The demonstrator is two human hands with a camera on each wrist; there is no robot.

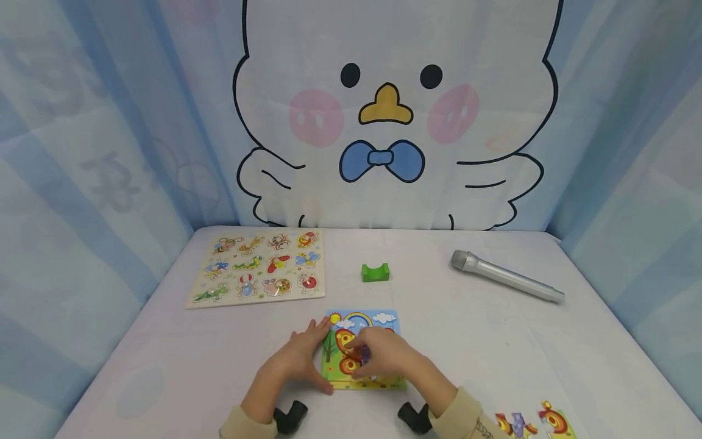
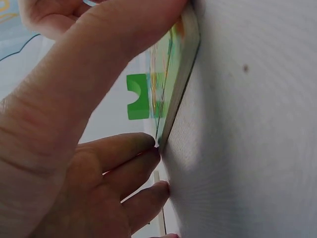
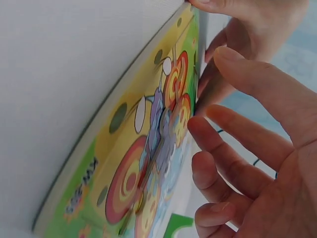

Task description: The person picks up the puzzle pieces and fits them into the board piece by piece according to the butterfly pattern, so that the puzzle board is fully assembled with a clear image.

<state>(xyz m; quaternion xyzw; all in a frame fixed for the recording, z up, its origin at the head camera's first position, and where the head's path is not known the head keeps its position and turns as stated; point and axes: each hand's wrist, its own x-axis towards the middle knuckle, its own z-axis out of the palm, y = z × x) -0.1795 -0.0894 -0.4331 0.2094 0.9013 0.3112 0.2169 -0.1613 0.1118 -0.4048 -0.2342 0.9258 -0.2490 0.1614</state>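
A butterfly jigsaw puzzle board [image 1: 378, 318] lies flat on the table in front of me. My left hand [image 1: 298, 358] spreads along its left side, fingertips touching the far left edge and thumb on the near left corner. Over the board's middle hovers my right hand [image 1: 388, 353], thumb and forefinger apart around the purple butterfly body. In the right wrist view the fingers are loosely bent with nothing between them, beside the puzzle board [image 3: 131, 163]. A purple piece [image 3: 164, 144] there sits slightly raised above the picture.
Loose puzzle pieces [image 1: 556, 421] lie at the front right. An insect puzzle board [image 1: 258, 265] is at the back left, a green notched block [image 1: 375, 273] behind the butterfly board, and a silver toy microphone [image 1: 507, 277] at the back right. A printed curtain [image 1: 384, 201] hangs behind the table.
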